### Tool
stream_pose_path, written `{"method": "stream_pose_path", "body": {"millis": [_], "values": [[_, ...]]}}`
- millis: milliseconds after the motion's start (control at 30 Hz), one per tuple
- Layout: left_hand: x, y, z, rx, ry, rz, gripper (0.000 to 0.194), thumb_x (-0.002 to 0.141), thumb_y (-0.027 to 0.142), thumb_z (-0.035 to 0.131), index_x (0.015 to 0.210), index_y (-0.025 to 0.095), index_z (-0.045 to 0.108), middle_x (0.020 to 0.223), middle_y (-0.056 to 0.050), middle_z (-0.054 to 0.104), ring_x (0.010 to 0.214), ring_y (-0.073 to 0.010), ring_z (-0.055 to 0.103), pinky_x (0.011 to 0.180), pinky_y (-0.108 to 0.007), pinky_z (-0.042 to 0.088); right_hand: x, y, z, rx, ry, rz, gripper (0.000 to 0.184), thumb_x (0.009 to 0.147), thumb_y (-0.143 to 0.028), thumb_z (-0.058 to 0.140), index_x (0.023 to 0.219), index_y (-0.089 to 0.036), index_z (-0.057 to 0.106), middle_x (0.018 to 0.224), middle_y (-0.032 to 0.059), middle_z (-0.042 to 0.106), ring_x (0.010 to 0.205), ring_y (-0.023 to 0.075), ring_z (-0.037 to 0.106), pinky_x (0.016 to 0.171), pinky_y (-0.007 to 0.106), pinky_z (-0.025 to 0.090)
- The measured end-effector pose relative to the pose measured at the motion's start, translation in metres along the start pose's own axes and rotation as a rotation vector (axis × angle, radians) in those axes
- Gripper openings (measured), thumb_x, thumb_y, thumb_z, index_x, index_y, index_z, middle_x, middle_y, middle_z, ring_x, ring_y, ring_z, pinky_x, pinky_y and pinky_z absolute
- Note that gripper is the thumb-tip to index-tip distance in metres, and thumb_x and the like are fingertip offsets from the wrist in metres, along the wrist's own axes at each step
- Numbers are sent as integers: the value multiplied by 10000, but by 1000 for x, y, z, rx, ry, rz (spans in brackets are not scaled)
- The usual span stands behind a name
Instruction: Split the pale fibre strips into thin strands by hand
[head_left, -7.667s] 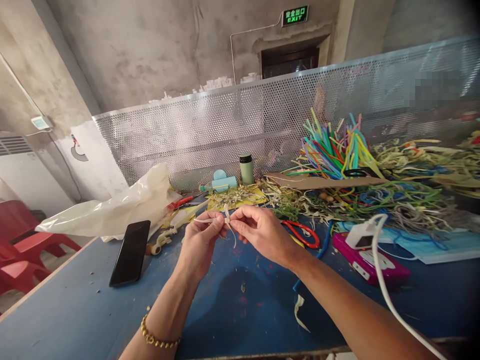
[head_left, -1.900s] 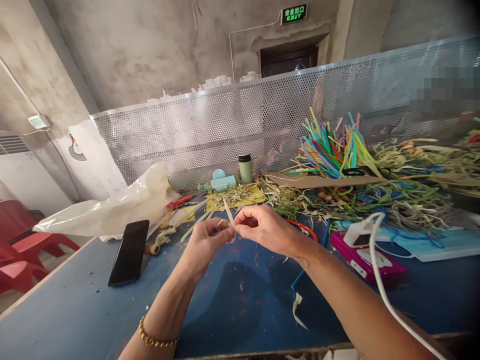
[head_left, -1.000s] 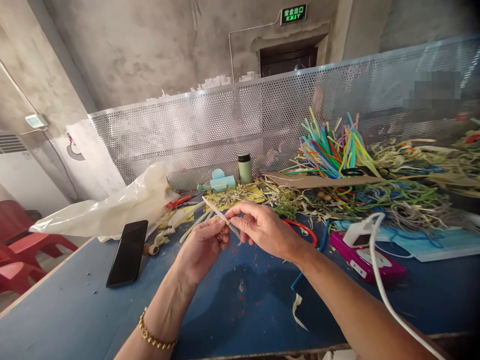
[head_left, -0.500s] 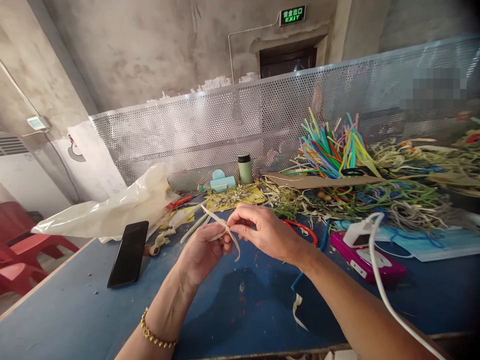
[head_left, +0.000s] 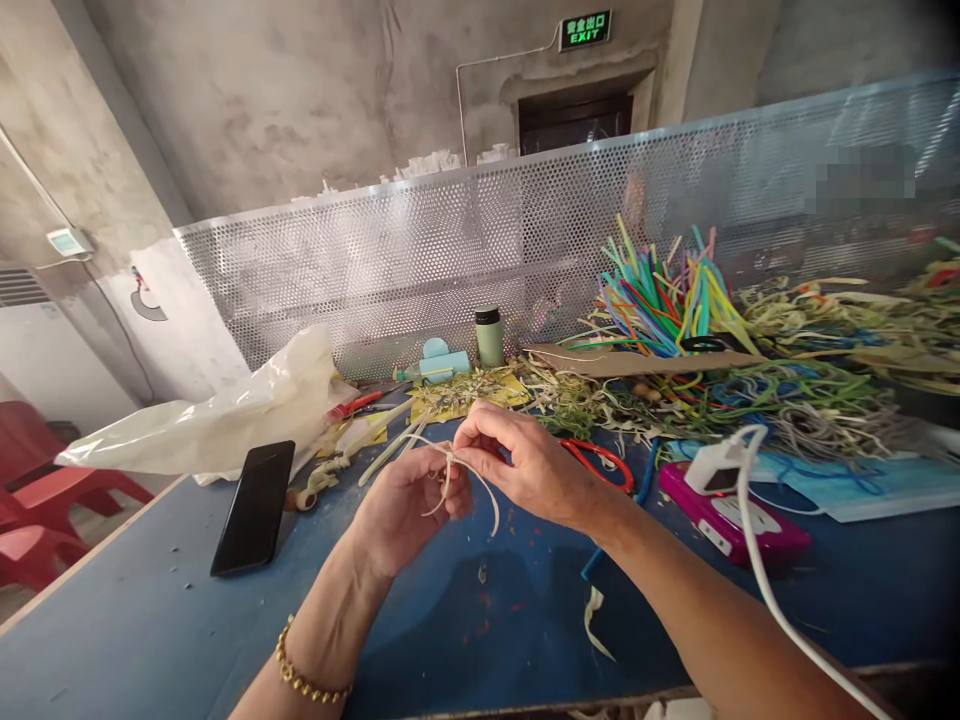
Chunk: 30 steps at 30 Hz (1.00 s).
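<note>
A thin pale strip (head_left: 493, 505), perhaps dried plant fibre, is pinched between my two hands over the blue table. My left hand (head_left: 405, 512) has its fingers curled round the strip's crossing point. From the right, the thumb and forefinger of my right hand (head_left: 529, 465) press together on the same strip. Its ends stick out to the upper left and dangle below the fingers. Where the pieces cross, my fingertips partly hide them. Just beyond my hands are scissors with red handles (head_left: 611, 462).
A black phone (head_left: 253, 508) and a plastic bag (head_left: 225, 410) lie left. Behind stand a green flask (head_left: 489, 337) and a pile of dry strips (head_left: 480, 388). Coloured pipe cleaners (head_left: 675, 300) are at back right. A purple power strip (head_left: 735, 515) with a white cable lies right.
The strip's upper-left end has swung lower and now curves. Two ends hang beneath my fingers. My left hand has turned slightly; both hands remain close together.
</note>
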<state>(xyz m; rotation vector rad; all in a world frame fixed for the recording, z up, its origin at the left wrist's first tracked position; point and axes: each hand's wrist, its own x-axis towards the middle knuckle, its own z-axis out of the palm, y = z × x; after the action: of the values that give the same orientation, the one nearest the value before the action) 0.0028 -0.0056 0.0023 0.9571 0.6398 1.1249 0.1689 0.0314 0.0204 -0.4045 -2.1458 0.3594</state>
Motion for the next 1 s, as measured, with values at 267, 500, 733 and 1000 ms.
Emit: {"method": "stream_pose_path", "body": {"millis": [267,500,733,1000], "values": [[0,2,-6,465,231,396,220,805,292,706,973,155,743,918,-54,707,811,-148,583,770,-264,433,0,-1,2,-11,17,7,111,928,-163,573,817,-168,567,802,0,532,703,103,499,656,240,411],[0,3,-8,452,144,455,324,827,273,710,1149,240,723,1083,-53,723,998,-193,616,921,-318,446,1,-3,0,43,58,62,103,914,-164,584,812,-167,573,787,-6,536,699,101,519,651,242,430],[-5,7,-10,573,89,384,182,856,307,683,953,173,758,840,-32,681,764,-132,558,717,-248,434,1,-1,0,56,93,71,89,919,-158,569,830,-167,570,800,-5,550,694,95,527,628,232,438],[-1,5,-12,588,137,414,174,837,327,703,855,159,744,762,-23,658,703,-116,525,646,-230,398,1,-4,0,-23,81,6,111,928,-122,548,825,-164,564,814,5,543,742,107,525,677,245,430]]}}
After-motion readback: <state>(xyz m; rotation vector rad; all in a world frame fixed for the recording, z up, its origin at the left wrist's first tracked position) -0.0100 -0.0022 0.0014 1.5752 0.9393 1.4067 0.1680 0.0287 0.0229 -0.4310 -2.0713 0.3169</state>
